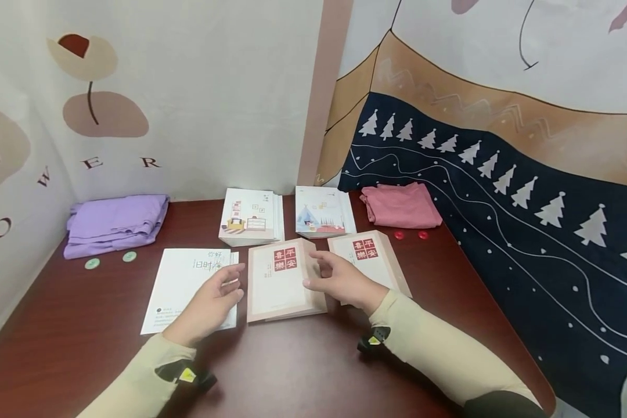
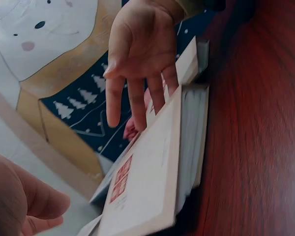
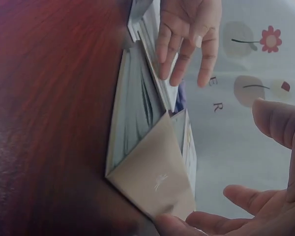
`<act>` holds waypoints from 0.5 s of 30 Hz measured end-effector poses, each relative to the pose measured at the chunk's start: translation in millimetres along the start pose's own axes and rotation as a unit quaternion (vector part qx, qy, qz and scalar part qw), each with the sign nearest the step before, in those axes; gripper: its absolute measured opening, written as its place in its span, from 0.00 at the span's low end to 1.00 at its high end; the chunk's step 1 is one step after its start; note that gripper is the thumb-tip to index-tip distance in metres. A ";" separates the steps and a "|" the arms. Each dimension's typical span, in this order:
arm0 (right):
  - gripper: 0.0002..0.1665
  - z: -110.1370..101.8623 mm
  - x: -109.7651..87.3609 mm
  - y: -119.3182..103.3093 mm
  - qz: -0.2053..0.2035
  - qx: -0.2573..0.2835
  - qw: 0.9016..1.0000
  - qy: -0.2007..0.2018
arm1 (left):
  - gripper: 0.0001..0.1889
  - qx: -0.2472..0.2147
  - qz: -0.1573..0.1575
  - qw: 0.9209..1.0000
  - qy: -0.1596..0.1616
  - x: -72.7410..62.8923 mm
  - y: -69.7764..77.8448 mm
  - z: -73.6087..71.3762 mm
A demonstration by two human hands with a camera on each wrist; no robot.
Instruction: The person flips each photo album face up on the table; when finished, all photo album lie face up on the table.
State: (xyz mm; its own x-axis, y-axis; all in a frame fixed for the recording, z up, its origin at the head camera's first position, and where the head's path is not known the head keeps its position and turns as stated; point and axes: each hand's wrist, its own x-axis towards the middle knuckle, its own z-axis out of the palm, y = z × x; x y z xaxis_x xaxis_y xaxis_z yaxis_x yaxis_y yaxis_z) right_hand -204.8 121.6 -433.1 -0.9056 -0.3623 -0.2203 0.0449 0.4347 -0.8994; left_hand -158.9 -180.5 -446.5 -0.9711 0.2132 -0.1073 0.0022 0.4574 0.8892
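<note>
A beige book with a red square title (image 1: 282,280) lies flat on the dark wooden table (image 1: 292,371). My right hand (image 1: 319,273) reaches to its right edge with straight fingers (image 2: 137,98), and the cover corner (image 3: 157,182) is lifted slightly there. My left hand (image 1: 232,281) hovers with relaxed fingers (image 3: 187,44) over the right side of a white book (image 1: 185,287), just left of the beige one, and holds nothing. Partly hidden behind my right hand lies a second beige book (image 1: 371,258).
Two illustrated book stacks (image 1: 251,216) (image 1: 324,212) stand further back. A folded purple cloth (image 1: 116,223) with two green discs (image 1: 91,263) is at the far left. A pink cloth (image 1: 401,204) and two red discs (image 1: 399,235) lie at the far right, beside patterned walls.
</note>
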 end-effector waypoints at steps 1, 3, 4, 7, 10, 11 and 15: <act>0.46 -0.6 -0.8 1.8 0.002 0.002 1.000 0.000 | 0.30 0.000 -0.012 1.000 -0.010 1.9 1.8 3.1; 0.47 -1.2 -1.9 4.3 0.001 0.015 1.000 -0.006 | 0.32 0.007 -0.033 0.999 -0.026 5.0 5.1 8.5; 0.47 -0.5 -1.4 5.1 -0.001 0.019 1.000 -0.011 | 0.33 0.012 -0.045 0.998 -0.030 5.5 6.7 10.2; 0.48 2.3 -0.1 6.4 -0.004 0.022 1.000 -0.022 | 0.35 0.021 -0.070 0.997 -0.036 7.9 10.5 15.2; 0.48 4.4 0.4 6.4 -0.006 0.028 0.999 -0.020 | 0.36 0.008 -0.084 0.996 -0.032 12.0 12.7 21.2; 0.49 5.1 0.6 6.6 -0.007 0.027 0.999 -0.017 | 0.37 0.000 -0.085 0.996 -0.032 13.7 12.8 23.4; 0.49 6.4 1.5 5.6 -0.001 0.034 0.999 -0.012 | 0.39 -0.036 -0.093 0.994 -0.032 19.8 11.3 30.7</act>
State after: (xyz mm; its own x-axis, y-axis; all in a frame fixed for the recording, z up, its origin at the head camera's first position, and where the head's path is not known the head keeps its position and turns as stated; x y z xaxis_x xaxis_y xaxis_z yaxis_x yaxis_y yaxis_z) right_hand -203.2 118.2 -441.0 -0.8957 -0.3824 -0.2269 0.0725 0.3780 -0.9230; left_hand -170.8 -144.5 -452.2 -0.9359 0.1862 -0.2991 -0.1958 0.4310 0.8808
